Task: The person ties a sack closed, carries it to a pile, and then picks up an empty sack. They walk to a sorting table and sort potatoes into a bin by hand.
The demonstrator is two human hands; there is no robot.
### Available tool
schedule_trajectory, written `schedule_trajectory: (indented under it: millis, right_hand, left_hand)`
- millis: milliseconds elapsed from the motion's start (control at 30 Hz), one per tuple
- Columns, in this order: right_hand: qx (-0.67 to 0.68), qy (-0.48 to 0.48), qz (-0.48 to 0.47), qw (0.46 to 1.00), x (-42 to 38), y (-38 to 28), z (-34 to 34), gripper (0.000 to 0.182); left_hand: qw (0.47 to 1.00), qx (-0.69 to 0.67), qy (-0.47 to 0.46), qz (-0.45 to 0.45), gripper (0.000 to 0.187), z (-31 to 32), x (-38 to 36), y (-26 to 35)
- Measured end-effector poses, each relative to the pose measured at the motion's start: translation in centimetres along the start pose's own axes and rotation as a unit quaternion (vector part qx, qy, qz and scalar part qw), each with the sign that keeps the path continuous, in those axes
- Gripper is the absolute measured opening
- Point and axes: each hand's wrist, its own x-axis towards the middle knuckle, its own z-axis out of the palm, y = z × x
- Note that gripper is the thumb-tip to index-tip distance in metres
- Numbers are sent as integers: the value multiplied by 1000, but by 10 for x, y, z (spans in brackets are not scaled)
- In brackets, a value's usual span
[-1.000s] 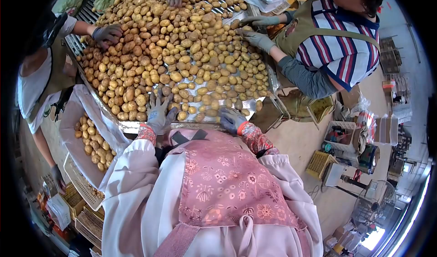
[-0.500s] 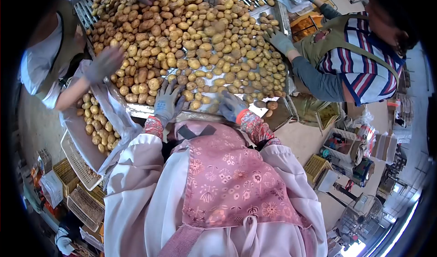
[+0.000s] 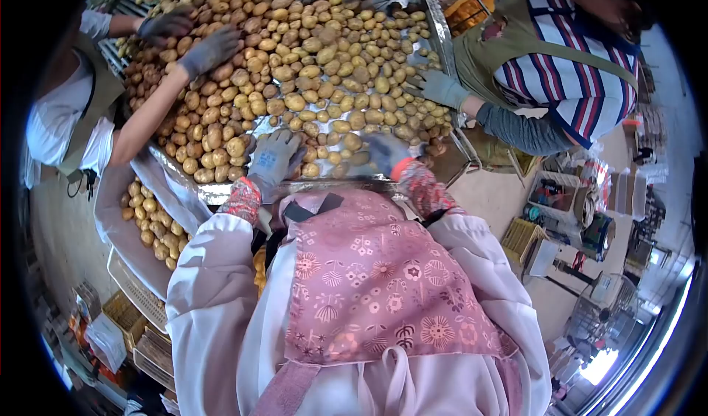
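Note:
Many potatoes (image 3: 317, 58) cover a metal sorting table in front of me. My left hand (image 3: 273, 158), in a grey glove, lies over the near edge of the pile. Its fingers are stretched out among the potatoes, and no potato shows in its grasp. Farther right, my right hand (image 3: 385, 153), also gloved, is beside potatoes at the near right corner. Motion smears its fingers, so whether it holds anything is hidden. Bare metal shows between the potatoes near both hands.
A co-worker's gloved hands (image 3: 210, 51) reach in from the left; another co-worker's hand (image 3: 436, 88) reaches from the right. The table's metal rim (image 3: 214, 192) runs before me. A lined crate of potatoes (image 3: 110, 195) stands at left; a fan (image 3: 608, 309) stands at right.
My right hand has moved slightly right and toward the corner potatoes. The left co-worker's hand has gone farther over the pile. The view has shifted a little.

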Motion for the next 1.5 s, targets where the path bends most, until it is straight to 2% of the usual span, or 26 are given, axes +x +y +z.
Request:
schedule_trajectory:
  millis: [33,67,100,200,233,300,333,367,467,533,567,633,700,733,767,833,900,967,1033,1100,1267,1300,1333,1367,1400,1500]
  right_hand:
    - [-195,-73,-229,951,42,58,-19,35]
    - [-462,-33,-285,839,8,33,5,37]
    - [-689,11,-309,655,-32,3,35,40]
    - [-642,-11,-271,717,-44,8,3,45]
    - [-711,26,-245,659,-52,7,-6,45]
    - [-641,10,-299,707,-50,13,-51,43]
    - [-485,46,-256,835,-53,16,-58,40]
    - [-472,133,-164,856,-36,39,-82,36]
    - [-556,200,-123,797,-30,60,-108,35]
    - [-295,228,-118,920,-31,49,-74,38]
    - [-417,230,-251,843,-58,23,-37,39]
    - [-267,108,-280,916,-52,32,-11,34]
    - [-191,18,-398,897,-51,32,-19,35]
    - [-431,85,-412,798,-65,28,-23,35]
    - [-641,146,-398,640,-77,22,-30,35]
    - [-528,160,-330,766,-71,32,-68,29]
    - [-468,200,-231,829,-56,47,-103,27]
    - [-505,226,-142,821,-60,16,-78,26]
    - [-32,158,-101,982,-40,8,-61,27]
    - [-135,124,-128,975,-33,8,-38,27]
    - [-540,-14,-297,787,-13,17,-11,27]
    - [-461,9,-198,865,-1,33,-34,24]
    - [-432,47,-207,876,-13,22,-37,20]
    - [-344,141,-57,926,-18,12,-42,19]
    - [-478,224,-247,813,-20,30,-56,21]
    - [-635,374,-144,660,-65,3,-34,47]
  left_hand:
    - [1000,2,-2,8,36,-2,15,-2]
    - [996,6,84,33,39,-2,32,-5]
    - [984,7,169,58,43,-2,47,-8]
    - [997,72,22,-23,55,-2,79,-15]
    - [995,78,-34,-44,56,-4,89,-11]
    - [985,105,-120,-59,57,-15,102,-1]
    - [985,110,-120,-51,57,-9,104,-1]
    - [984,122,-118,-45,57,4,105,-5]
    - [993,53,-98,-48,60,21,97,2]
    - [991,-24,-94,-92,64,24,89,21]
    - [991,-20,-94,-91,64,29,86,27]
    - [971,-162,-105,-144,57,54,78,28]
    - [905,-413,-67,-80,43,78,66,17]
    - [826,-552,-61,-98,28,92,63,14]
    - [827,-550,-60,-101,28,82,56,15]
    - [674,-708,-68,-201,24,31,35,26]
    - [651,-727,-18,-218,18,2,10,37]
    - [584,-792,14,-179,17,-6,-9,37]
    - [613,-776,32,-147,18,10,-18,27]
    - [574,-791,10,-212,19,9,-25,29]
    - [763,-590,-48,-259,32,-16,-2,36]
    - [761,-592,-43,-263,32,-9,4,31]
    - [810,-520,-62,-265,33,5,10,24]
    - [853,-443,-80,-265,34,14,14,18]
    - [879,-426,-57,-206,35,17,14,15]
    - [885,-423,-32,-192,29,15,30,14]
